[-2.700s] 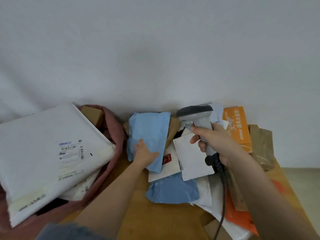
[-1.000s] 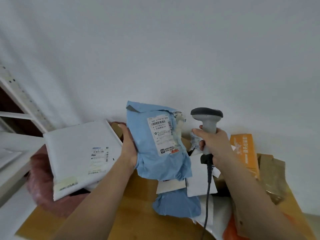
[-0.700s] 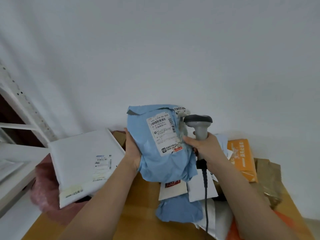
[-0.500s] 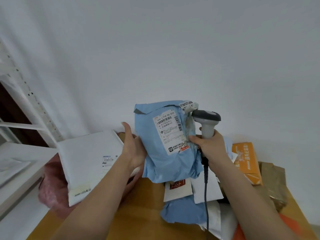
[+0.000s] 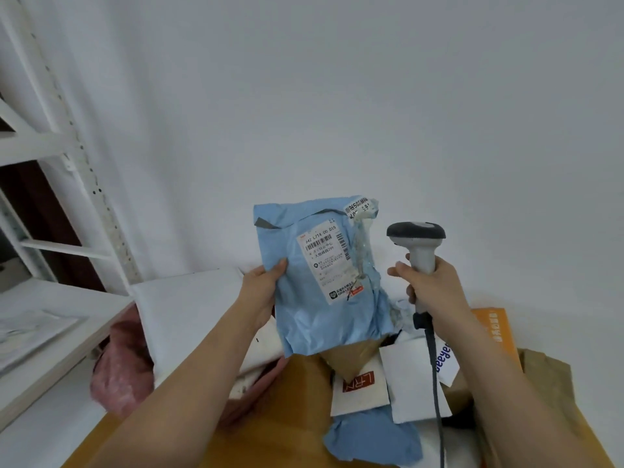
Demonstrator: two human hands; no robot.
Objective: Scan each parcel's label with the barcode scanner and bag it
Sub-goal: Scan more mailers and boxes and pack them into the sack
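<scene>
The step in hand looks like the scan itself: above the wooden table (image 5: 297, 434) and its heap of waiting parcels, the left hand (image 5: 261, 292) grips the blue parcel (image 5: 324, 298) upright by its left edge, label (image 5: 329, 261) toward the person, while the right hand (image 5: 427, 288) is wrapped round the grip of the barcode scanner (image 5: 417, 244) just beside it. Next, the scanner's head would need turning onto the barcode, then the parcel goes to the pink bag (image 5: 121, 369) at the left, whose mouth is hidden behind a white parcel (image 5: 189, 315); the scanner's window is not visible
</scene>
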